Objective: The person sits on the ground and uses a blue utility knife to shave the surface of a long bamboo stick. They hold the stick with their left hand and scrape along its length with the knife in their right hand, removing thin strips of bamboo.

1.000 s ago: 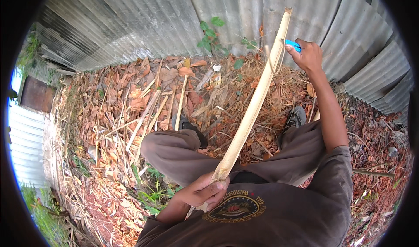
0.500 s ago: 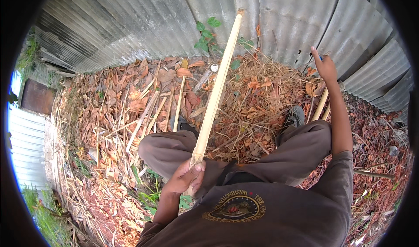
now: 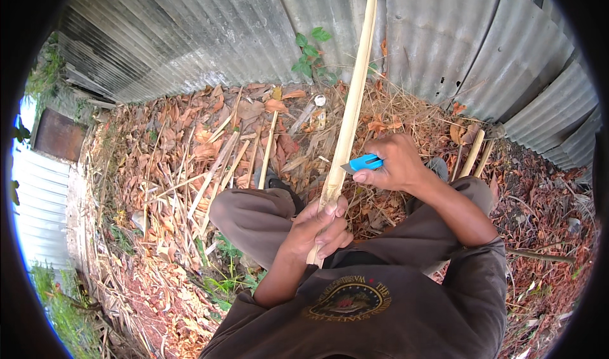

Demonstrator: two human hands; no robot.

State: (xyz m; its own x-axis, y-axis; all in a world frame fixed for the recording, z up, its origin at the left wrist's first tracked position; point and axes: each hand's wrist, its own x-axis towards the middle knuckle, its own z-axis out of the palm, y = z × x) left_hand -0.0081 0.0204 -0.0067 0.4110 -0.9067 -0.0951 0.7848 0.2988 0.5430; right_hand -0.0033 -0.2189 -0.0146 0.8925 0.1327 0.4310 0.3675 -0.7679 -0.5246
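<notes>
A long, pale split bamboo strip slants up and away from my lap toward the metal fence. Near its lower end my left hand is closed round it, just below a node. My right hand grips a blue utility knife, whose short blade points left. The blade tip is at the strip's right edge, above the left hand; whether it cuts into the bamboo I cannot tell. The right fingers hide most of the knife's handle.
A corrugated metal fence stands across the far side. Dry leaves and several bamboo strips litter the ground at left. Cut bamboo poles lie beyond my right knee. A small green plant grows against the fence.
My right hand has come down and left from near the fence, bringing the knife to the bamboo strip. The left hand and the strip have shifted up and right.
</notes>
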